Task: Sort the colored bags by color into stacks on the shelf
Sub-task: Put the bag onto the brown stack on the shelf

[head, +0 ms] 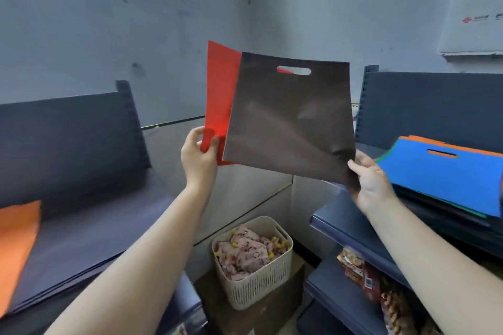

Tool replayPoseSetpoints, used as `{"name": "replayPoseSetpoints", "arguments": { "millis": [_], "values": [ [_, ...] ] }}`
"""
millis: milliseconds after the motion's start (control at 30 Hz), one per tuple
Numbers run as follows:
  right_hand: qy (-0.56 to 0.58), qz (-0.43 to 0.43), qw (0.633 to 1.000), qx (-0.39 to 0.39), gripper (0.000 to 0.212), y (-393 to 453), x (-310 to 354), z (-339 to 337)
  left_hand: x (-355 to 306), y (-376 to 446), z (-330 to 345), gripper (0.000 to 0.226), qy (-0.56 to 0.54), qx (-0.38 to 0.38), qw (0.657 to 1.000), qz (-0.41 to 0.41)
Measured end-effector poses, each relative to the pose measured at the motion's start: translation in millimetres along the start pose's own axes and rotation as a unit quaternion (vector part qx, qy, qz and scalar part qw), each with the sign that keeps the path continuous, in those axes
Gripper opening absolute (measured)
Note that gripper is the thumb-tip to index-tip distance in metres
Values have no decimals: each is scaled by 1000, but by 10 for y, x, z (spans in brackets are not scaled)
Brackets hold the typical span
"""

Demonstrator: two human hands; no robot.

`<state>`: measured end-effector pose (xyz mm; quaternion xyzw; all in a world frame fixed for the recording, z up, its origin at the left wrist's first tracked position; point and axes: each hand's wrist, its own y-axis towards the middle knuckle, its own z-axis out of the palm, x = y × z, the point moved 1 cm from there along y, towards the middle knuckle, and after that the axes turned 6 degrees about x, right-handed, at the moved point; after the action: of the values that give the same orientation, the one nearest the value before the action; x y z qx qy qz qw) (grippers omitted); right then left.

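Brown bag (288, 119): your right hand (374, 185) pinches its lower right corner, so it hangs flat before you.
Red bag (220, 95): your left hand (198, 155) grips its bottom edge just behind the brown, apparently to split the pair by colour.
Unsorted stack: blue bag (435, 179) tops it on the right shelf (340, 220).
Left shelf (89, 231): an orange bag (16, 242) lies near, seemingly starting a stack.
Basket (253, 285): stands on the floor between.
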<state>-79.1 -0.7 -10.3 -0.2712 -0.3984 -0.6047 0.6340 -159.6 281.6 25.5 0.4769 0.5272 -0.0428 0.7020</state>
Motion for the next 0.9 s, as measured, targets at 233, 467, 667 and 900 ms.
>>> {"name": "replayPoseSetpoints", "arguments": {
  "millis": [233,467,667,900],
  "values": [
    [23,75,993,87,34,-308,-698,1078,-79,-136,-1553,10,102,-97,990,12],
    [-16,105,985,136,35,-529,-1099,1943,-101,-268,-2813,16,184,-175,967,-5],
    [-175,74,973,133,28,-588,-1450,2442,37,-456,-3482,16,275,-163,947,-28],
    [-529,-5,835,153,35,-568,-1788,2535,156,-638,-3907,24,321,-160,929,-88]
  ]
}}
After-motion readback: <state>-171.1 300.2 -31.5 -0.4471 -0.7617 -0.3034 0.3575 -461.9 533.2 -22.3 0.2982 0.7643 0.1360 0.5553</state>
